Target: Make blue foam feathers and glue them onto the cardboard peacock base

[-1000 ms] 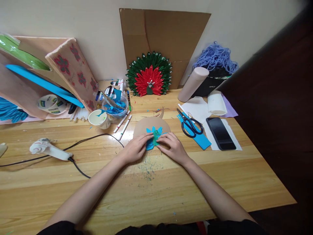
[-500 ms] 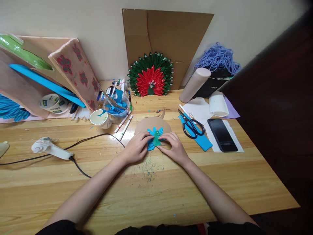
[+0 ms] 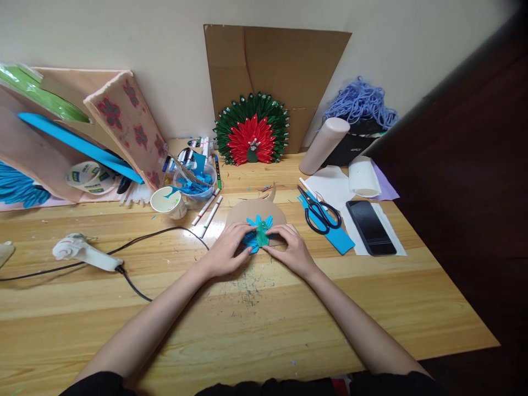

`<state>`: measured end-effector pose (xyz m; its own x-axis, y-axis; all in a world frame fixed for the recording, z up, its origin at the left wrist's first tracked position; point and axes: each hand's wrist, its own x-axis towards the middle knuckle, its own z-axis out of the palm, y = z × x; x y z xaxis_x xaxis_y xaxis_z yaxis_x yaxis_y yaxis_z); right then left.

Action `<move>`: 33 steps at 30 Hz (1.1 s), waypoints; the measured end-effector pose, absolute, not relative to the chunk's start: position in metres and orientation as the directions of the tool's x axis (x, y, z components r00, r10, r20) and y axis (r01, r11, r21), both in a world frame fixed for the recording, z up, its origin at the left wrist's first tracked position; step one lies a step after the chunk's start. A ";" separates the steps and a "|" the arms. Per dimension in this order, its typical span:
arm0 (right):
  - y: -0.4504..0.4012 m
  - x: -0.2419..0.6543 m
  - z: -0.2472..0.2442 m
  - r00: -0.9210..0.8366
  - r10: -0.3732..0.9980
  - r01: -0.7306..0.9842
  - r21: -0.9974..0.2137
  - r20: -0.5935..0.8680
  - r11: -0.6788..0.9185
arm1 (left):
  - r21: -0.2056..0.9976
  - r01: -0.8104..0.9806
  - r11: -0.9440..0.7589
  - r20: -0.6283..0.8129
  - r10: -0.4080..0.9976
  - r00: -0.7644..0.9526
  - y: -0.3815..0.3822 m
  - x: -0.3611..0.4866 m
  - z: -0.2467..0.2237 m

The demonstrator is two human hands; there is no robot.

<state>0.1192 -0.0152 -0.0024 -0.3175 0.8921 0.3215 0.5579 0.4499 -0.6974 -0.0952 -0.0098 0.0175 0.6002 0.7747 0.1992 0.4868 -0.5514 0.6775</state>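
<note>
Table (image 3: 391, 308): supporting the cardboard disc (image 3: 256, 208).
Cardboard disc: lying flat, its rounded far edge showing.
Left hand (image 3: 226, 248): spreading its thumb from the fingers, whose tips are touching the green bird (image 3: 262, 235).
Right hand (image 3: 294, 251): curving thumb and forefinger at the green bird's right side; whether they are pinching, I cannot tell.
Blue petals (image 3: 250, 240): fanning out over the cardboard disc.
Green bird: lying on the blue petals, between both hands.

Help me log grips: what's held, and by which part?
The green piece, apparently by its right edge in the right hand; the left hand touches its left.
</note>
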 end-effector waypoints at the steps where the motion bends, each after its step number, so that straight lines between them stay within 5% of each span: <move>1: -0.015 0.119 -0.002 -0.317 0.891 0.558 -0.696 0.324 0.452 | 0.681 0.484 -0.549 0.201 0.776 0.598 -0.010 -0.095 0.017; 8: -0.016 0.119 -0.002 -0.333 0.881 0.584 -0.661 0.336 0.472 | 0.661 0.489 -0.569 0.203 0.763 0.614 -0.009 -0.095 0.017; 33: -0.016 0.120 -0.004 -0.379 0.872 0.578 -0.657 0.310 0.485 | 0.270 0.528 -0.805 0.214 0.584 0.783 -0.015 -0.089 0.006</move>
